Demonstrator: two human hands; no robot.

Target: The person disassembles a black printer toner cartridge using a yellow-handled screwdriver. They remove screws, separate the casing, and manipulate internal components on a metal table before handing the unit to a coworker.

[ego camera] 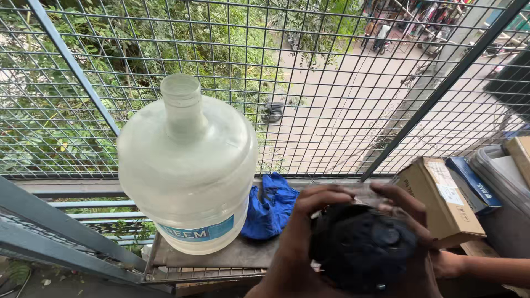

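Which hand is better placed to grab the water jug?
Probably left: the left hand grips the dark object on the side nearer the jug; the right hand holds its far side.

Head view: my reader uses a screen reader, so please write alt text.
Two hands, left and right, grip a dark round object before a wire grille. A large clear jug stands left on a ledge, beside a blue cloth and cardboard box.
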